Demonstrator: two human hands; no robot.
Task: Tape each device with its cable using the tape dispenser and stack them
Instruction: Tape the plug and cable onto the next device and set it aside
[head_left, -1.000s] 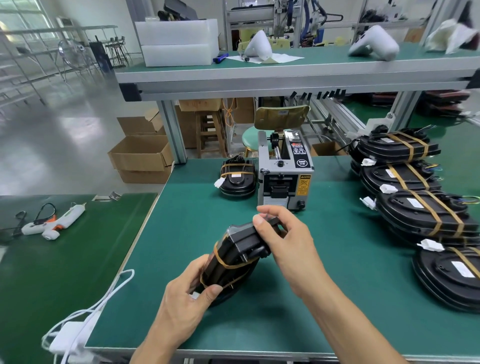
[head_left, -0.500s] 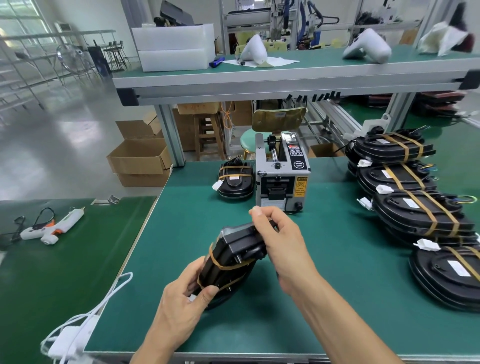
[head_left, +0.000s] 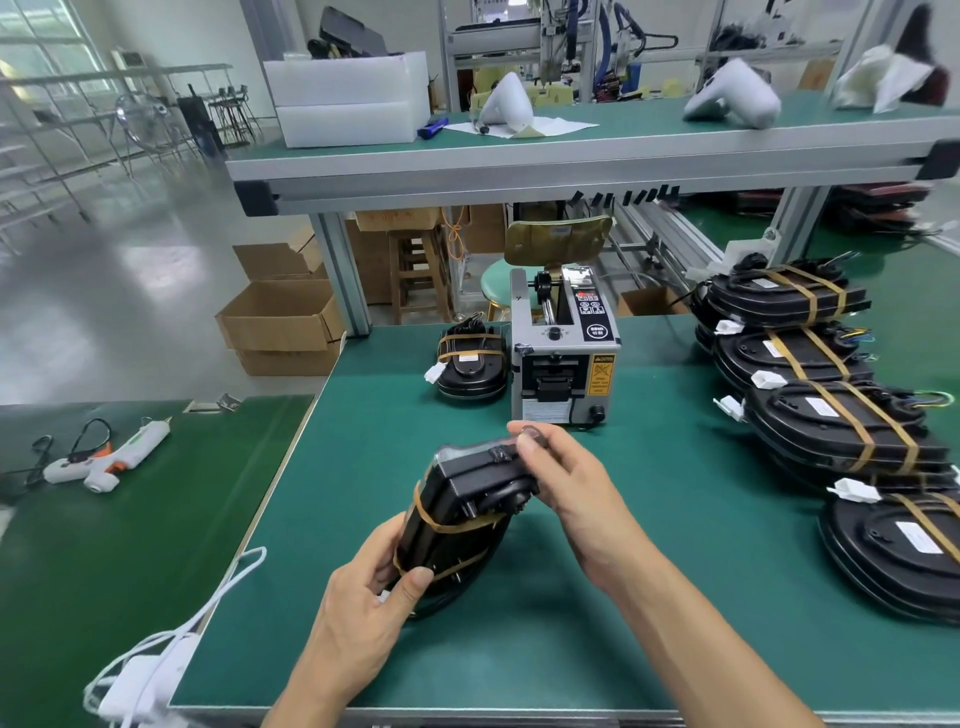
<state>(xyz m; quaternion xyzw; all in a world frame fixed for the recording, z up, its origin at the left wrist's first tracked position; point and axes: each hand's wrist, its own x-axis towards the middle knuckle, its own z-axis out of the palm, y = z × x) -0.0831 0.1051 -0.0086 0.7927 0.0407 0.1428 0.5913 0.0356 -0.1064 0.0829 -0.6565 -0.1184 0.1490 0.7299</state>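
Currently a black device (head_left: 462, 525) is held tilted above the green bench (head_left: 597, 597), just in front of the tape dispenser (head_left: 563, 353); its lower end is gripped by the left hand (head_left: 363, 618) and its upper corner is pinched by the right hand (head_left: 566, 483). 2 tan tape bands (head_left: 447, 525) are already wrapped around it. Each band should probably be pressed flat before it is stacked on the taped device (head_left: 470, 364) beside the dispenser.

— Status of the held unit?
— Black device (head_left: 467, 514), tilted off the green table (head_left: 597, 649), two tan tape bands round it. Left hand (head_left: 363, 618) grips its lower end; right hand (head_left: 566, 483) pinches the upper end.
— Dispenser?
— Tape dispenser (head_left: 563, 358) near the far edge, one taped device (head_left: 471, 366) just beside it. Taped stack (head_left: 831, 415) along the right edge.
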